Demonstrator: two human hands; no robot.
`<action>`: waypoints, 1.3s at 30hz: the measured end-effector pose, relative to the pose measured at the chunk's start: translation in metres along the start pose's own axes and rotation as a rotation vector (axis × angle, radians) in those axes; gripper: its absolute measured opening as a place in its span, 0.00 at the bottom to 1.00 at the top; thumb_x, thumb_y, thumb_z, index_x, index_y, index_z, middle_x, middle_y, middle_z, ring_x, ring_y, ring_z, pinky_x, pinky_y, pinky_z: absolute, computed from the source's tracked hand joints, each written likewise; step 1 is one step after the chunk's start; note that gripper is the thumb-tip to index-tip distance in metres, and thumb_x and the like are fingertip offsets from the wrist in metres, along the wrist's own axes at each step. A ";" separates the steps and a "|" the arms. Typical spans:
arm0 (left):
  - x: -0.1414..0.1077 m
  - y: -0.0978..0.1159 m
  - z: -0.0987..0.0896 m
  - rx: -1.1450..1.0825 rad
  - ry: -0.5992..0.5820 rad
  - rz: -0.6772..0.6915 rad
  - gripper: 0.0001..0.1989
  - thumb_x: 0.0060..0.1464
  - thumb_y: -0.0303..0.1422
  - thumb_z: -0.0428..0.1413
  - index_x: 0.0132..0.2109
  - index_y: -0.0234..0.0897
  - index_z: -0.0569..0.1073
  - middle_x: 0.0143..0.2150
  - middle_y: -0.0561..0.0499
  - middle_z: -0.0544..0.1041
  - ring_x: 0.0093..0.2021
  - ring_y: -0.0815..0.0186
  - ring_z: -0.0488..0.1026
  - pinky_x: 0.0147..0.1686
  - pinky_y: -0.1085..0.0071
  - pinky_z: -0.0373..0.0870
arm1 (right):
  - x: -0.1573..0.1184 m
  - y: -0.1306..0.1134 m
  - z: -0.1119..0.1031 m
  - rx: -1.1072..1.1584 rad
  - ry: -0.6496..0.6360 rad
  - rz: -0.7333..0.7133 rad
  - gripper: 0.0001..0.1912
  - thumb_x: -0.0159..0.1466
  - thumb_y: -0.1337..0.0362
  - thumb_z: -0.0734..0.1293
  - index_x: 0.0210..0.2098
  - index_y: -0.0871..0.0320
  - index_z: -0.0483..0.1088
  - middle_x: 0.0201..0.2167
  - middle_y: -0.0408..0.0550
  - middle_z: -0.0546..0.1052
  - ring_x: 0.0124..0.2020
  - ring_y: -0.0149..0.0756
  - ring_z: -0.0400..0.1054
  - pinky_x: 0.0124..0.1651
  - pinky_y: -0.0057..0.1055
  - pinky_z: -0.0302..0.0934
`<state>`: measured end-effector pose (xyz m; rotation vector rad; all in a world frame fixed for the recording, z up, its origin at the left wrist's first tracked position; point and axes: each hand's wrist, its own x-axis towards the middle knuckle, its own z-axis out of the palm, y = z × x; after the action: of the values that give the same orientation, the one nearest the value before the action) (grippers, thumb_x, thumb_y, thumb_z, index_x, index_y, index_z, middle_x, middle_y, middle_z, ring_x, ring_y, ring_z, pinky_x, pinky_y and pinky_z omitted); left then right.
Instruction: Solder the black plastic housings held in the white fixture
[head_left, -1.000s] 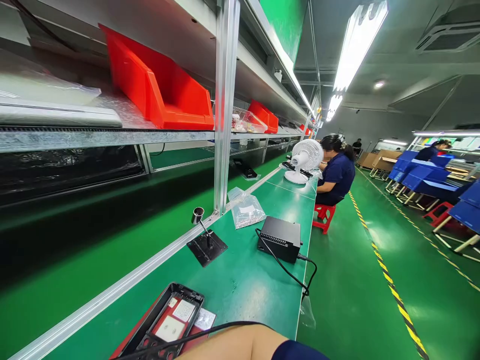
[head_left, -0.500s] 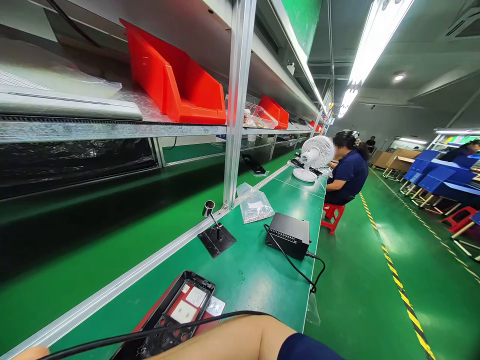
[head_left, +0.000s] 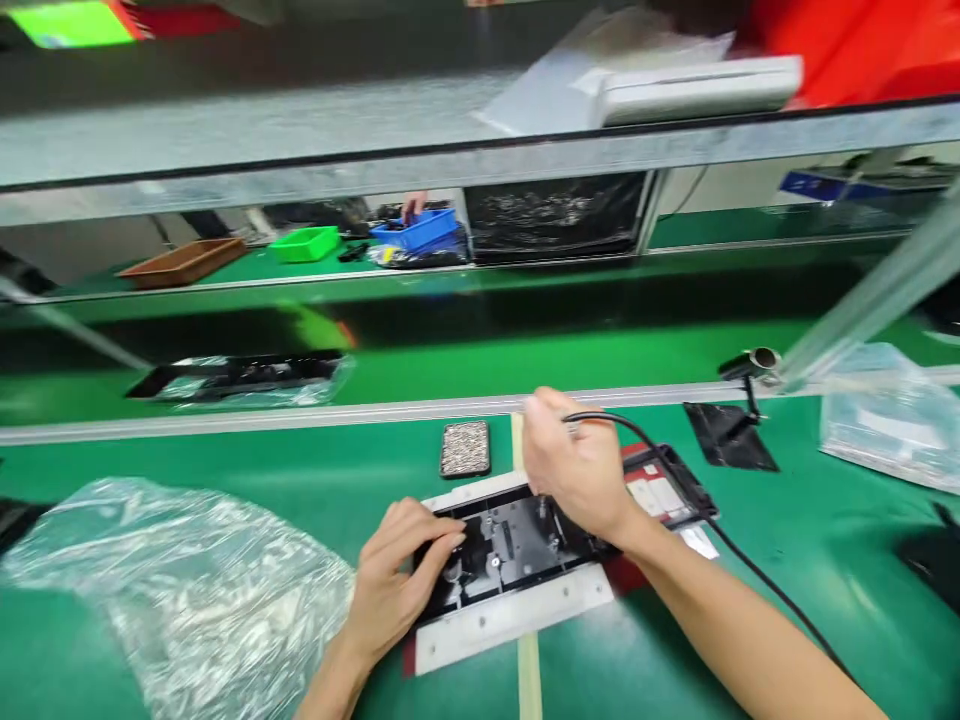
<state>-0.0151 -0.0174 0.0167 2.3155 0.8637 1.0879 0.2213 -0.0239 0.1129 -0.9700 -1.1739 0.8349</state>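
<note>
In front of me a long black plastic housing (head_left: 517,545) with metal parts lies in a white fixture (head_left: 517,615). My left hand (head_left: 401,570) is on the housing's left end, thumb and forefinger close together and pressing on it. Above the right part, my right hand (head_left: 574,465) is wrapped in a fist round a corded electric screwdriver; its body is mostly hidden and its black cable (head_left: 757,570) leaves the top of the fist. A second black housing (head_left: 667,485) lies right of the fixture, partly behind my right forearm. Behind the fixture sits a small tray of screws (head_left: 465,449).
Crumpled clear plastic (head_left: 217,600) covers the bench at left. At right stand a screwdriver holder (head_left: 739,420) and a clear bag (head_left: 892,420). A wrapped dark part (head_left: 247,380) lies beyond the rail. Across, another person's hand (head_left: 414,205) reaches into a blue bin (head_left: 416,230).
My view has swung left from the bench's right side to the fixture. Both hands are now in full view over the housing; before, mainly one arm and the cable showed.
</note>
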 end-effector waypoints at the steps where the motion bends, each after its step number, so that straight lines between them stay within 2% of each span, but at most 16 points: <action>1: 0.002 0.000 0.003 0.002 -0.001 -0.020 0.05 0.67 0.27 0.59 0.45 0.42 0.78 0.36 0.51 0.77 0.37 0.61 0.71 0.42 0.59 0.66 | 0.001 0.000 -0.005 0.039 -0.006 0.001 0.25 0.70 0.46 0.64 0.25 0.54 0.56 0.15 0.37 0.58 0.16 0.27 0.53 0.20 0.28 0.52; 6: 0.011 0.006 0.014 -0.042 0.024 0.003 0.05 0.68 0.27 0.59 0.46 0.43 0.78 0.37 0.52 0.77 0.37 0.62 0.70 0.41 0.61 0.62 | 0.001 -0.009 -0.016 0.122 -0.030 -0.003 0.24 0.71 0.50 0.65 0.24 0.55 0.56 0.14 0.36 0.58 0.15 0.25 0.53 0.19 0.27 0.51; 15: 0.012 0.010 0.016 -0.053 0.028 0.011 0.05 0.68 0.27 0.59 0.46 0.43 0.78 0.37 0.52 0.77 0.37 0.62 0.70 0.41 0.61 0.61 | 0.001 -0.015 -0.019 0.074 -0.019 -0.008 0.26 0.72 0.51 0.64 0.22 0.56 0.57 0.14 0.37 0.59 0.15 0.25 0.55 0.18 0.27 0.51; 22: 0.013 0.011 0.017 -0.053 0.030 0.014 0.06 0.67 0.27 0.59 0.46 0.44 0.78 0.37 0.53 0.77 0.36 0.62 0.69 0.40 0.61 0.60 | 0.000 -0.015 -0.019 0.060 -0.027 -0.037 0.26 0.72 0.52 0.64 0.22 0.56 0.56 0.14 0.37 0.58 0.14 0.25 0.53 0.17 0.27 0.50; 33: 0.015 0.015 0.017 -0.056 0.037 0.013 0.05 0.67 0.28 0.59 0.46 0.43 0.78 0.36 0.52 0.77 0.36 0.62 0.69 0.40 0.61 0.61 | 0.000 -0.018 -0.018 0.157 -0.046 -0.001 0.25 0.71 0.51 0.65 0.23 0.54 0.54 0.14 0.36 0.55 0.14 0.25 0.49 0.14 0.26 0.47; 39: 0.016 0.015 0.018 -0.057 0.034 0.012 0.05 0.67 0.27 0.59 0.46 0.43 0.78 0.36 0.52 0.77 0.36 0.63 0.69 0.40 0.61 0.60 | 0.001 -0.018 -0.019 0.096 -0.043 -0.023 0.25 0.72 0.52 0.64 0.22 0.55 0.57 0.14 0.37 0.59 0.14 0.25 0.53 0.16 0.26 0.53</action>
<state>0.0120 -0.0195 0.0238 2.2645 0.8209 1.1454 0.2407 -0.0333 0.1279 -0.8620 -1.1689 0.8890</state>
